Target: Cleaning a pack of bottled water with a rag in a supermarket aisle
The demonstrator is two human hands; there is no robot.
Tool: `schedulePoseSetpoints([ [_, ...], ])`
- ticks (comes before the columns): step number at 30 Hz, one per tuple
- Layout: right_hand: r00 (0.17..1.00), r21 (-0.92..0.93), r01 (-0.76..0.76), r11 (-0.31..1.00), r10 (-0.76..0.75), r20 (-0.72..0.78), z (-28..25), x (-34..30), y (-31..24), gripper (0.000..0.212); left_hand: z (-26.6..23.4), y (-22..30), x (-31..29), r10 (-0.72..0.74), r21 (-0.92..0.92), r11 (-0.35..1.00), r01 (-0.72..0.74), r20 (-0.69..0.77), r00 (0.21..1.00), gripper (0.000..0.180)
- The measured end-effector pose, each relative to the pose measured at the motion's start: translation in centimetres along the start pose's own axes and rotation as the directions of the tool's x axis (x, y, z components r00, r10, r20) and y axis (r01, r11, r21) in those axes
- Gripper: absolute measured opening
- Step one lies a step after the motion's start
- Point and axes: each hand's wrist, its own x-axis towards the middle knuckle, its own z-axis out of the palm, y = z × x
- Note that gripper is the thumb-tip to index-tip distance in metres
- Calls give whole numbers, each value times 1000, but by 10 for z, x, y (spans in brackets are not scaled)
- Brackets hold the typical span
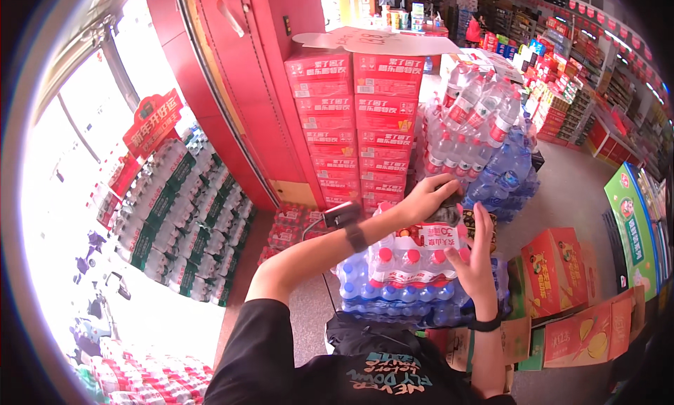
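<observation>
My left hand (pixel 432 198) reaches across from the left, its fingers curled over a small dark object (pixel 446 213) whose kind I cannot make out. Just to the right, my right hand (pixel 474 261) is raised with fingers apart, palm toward that dark object. Below both hands lies a shrink-wrapped pack of red-capped water bottles (pixel 411 259). It rests on packs of blue-capped water bottles (pixel 393 293). Partly hidden behind my right hand's fingers is a black-and-gold patterned item (pixel 489 231). Dark bands circle both wrists, and a small device sits at the left one.
Stacked red cartons (pixel 385 114) rise ahead, topped by a cardboard sheet (pixel 379 41). Bundled large bottles (pixel 467 131) stand beyond my hands. Red fruit-printed boxes (pixel 554 271) sit at the right. Green-and-white bottle packs (pixel 182 215) fill the left, beside a red pillar (pixel 246 75).
</observation>
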Motion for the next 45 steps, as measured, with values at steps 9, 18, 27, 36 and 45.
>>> schedulePoseSetpoints([
  [9,983,458,89,884,-6,-181,57,34,-9,71,-8,16,-27,-44,-458,879,133,199,979,68],
  [18,990,-328,9,945,-55,-132,84,40,-13,49,-123,-26,-81,-180,98,980,173,73,981,59],
  [27,992,-714,-51,698,-49,-118,124,45,-8,32,-106,-107,-84,-166,158,975,157,42,985,54],
  [36,985,-688,-151,710,169,-42,149,-6,-73,34,-103,-135,-91,-82,59,995,76,97,992,46],
  [45,952,-762,-264,592,287,-107,163,44,-58,44,-112,-157,-84,-45,-138,988,65,142,989,63],
])
